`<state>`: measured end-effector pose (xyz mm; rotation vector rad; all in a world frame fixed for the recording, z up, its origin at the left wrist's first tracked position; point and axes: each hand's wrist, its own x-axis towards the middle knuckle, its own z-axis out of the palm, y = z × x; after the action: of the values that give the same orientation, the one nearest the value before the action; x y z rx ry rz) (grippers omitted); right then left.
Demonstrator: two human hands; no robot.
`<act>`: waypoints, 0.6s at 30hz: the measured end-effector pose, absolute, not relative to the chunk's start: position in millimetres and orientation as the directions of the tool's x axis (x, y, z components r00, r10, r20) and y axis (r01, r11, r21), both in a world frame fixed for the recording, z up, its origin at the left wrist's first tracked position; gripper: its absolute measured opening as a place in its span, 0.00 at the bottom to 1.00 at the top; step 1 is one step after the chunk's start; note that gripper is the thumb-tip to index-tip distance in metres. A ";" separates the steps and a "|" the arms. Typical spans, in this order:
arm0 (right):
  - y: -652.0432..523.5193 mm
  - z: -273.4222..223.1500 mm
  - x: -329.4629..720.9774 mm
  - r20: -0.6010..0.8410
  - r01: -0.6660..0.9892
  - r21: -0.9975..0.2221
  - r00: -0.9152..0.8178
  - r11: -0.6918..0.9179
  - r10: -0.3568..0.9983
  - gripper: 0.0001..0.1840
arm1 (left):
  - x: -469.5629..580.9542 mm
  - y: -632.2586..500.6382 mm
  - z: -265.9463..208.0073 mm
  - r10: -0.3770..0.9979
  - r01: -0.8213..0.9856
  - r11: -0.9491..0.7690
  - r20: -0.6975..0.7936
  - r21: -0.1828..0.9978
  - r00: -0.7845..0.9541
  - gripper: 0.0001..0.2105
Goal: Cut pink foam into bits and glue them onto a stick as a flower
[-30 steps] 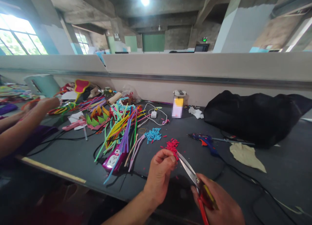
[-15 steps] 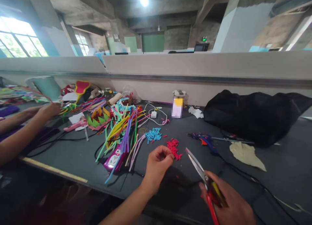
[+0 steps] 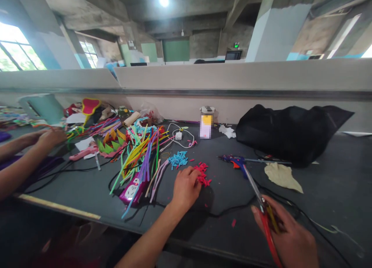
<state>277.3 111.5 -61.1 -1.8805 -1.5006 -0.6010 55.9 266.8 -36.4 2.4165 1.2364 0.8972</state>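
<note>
Dark, flat tabletop (image 3: pixel 337 163); left hand (image 3: pixel 186 186) curled at edge of heap of stubby red pieces (image 3: pixel 205 179), pinch unclear; right hand (image 3: pixel 293 231) wrapped around slim, red-handled metal scissors (image 3: pixel 253 184), right of heap.

Craft workshop, industrial-type bldg.: bare concrete ceiling (image 3: pixel 192 2), lg. painted pillar (image 3: pixel 279 31); long dk. workbench (image 3: pixel 334 175) w/ scissors (image 3: pixel 262 204), glue gun (image 3: pixel 240 162), asstd. fuzzy stems (image 3: pixel 149 159), co-worker's hand (image 3: pixel 52 138) at far L.
</note>
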 end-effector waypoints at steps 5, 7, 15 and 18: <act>112.4 -60.3 278.0 0.733 0.978 -0.174 0.207 -0.116 0.648 0.26 | 75.3 225.4 -48.4 0.582 0.416 -0.807 0.445 0.418 0.681 0.08; 113.4 -57.9 275.3 0.751 0.986 -0.146 0.164 -0.080 0.639 0.25 | 84.5 207.9 -58.7 0.513 0.408 -0.857 0.433 0.316 0.741 0.05; 116.9 -58.4 273.3 0.757 0.993 -0.115 0.085 0.004 0.648 0.22 | 100.6 193.4 -85.9 0.440 0.445 -0.892 0.396 0.086 0.806 0.09; 118.0 -62.3 273.4 0.747 0.992 -0.129 0.092 0.008 0.659 0.21 | 102.9 194.8 -88.4 0.420 0.437 -0.898 0.384 0.047 0.822 0.08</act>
<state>273.4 118.0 -62.3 -1.7197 -1.6341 -0.6491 102.9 194.8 -88.4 3.0398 0.7158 0.6241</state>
